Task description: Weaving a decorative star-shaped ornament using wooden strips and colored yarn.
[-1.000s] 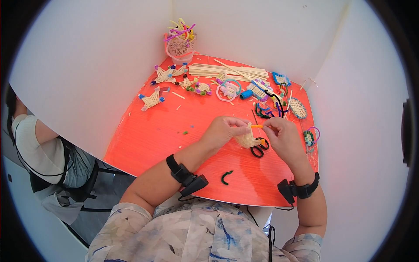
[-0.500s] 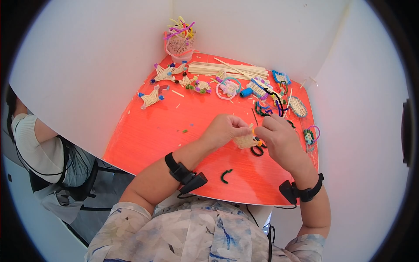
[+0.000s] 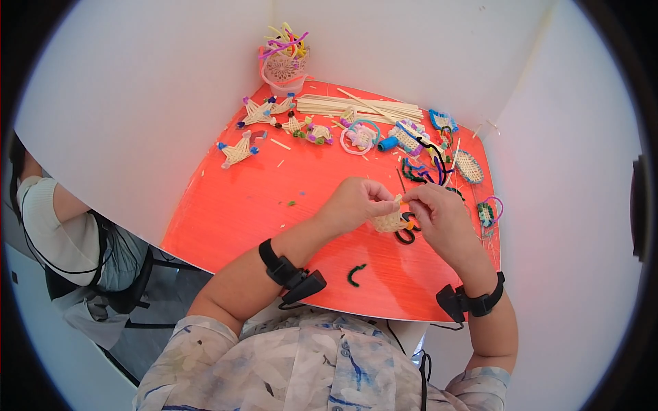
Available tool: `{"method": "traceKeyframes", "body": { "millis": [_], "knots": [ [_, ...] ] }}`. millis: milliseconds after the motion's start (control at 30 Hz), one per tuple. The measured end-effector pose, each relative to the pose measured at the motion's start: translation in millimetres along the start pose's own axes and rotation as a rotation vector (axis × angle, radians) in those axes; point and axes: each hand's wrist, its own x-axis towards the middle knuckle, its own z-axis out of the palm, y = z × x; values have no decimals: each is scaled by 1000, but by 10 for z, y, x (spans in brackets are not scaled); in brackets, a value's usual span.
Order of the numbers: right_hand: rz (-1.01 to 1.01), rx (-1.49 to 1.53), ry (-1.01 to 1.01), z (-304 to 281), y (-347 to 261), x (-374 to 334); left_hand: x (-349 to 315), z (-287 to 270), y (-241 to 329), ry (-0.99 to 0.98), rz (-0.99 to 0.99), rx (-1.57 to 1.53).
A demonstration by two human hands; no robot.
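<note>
My left hand (image 3: 355,204) pinches a small pale woven piece (image 3: 388,223) by its upper part, thumb and fingers closed on it. An orange pipe-cleaner bit (image 3: 410,225) is on its lower right corner. My right hand (image 3: 442,218) is closed in a pinch at the upper right corner, where a little more orange pipe cleaner shows between the fingertips. Most of that bit is hidden by the fingers. Beneath the piece lie scissors (image 3: 405,237) with black handles, partly covered by my right hand. A short dark green pipe-cleaner piece (image 3: 354,276) rests nearer to me.
Woven stars (image 3: 238,151) with coloured tips lie at the far left of the red table (image 3: 240,205). Behind them stands a pot (image 3: 284,72) of pipe cleaners. Flat wooden strips (image 3: 356,108) lie along the back. Woven ovals (image 3: 469,166) and pipe cleaners crowd the right side.
My right fingers have shifted slightly at the upper corner of the woven piece, and more of its pale tip shows. The left hand has hardly moved.
</note>
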Motion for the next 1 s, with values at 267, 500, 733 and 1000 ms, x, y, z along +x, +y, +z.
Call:
{"method": "traceKeyframes", "body": {
  "millis": [267,500,733,1000],
  "knots": [
    [132,86,-14,39,18,21,24,8,-80,51,156,154],
    [191,178,40,115,10,7,13,-2,-45,1,10,6],
    [203,313,1,157,45,43,-7,0,-4,1,60,70],
    [213,287,68,185,24,58,-13,12,5,1,18,36]
  ]
}}
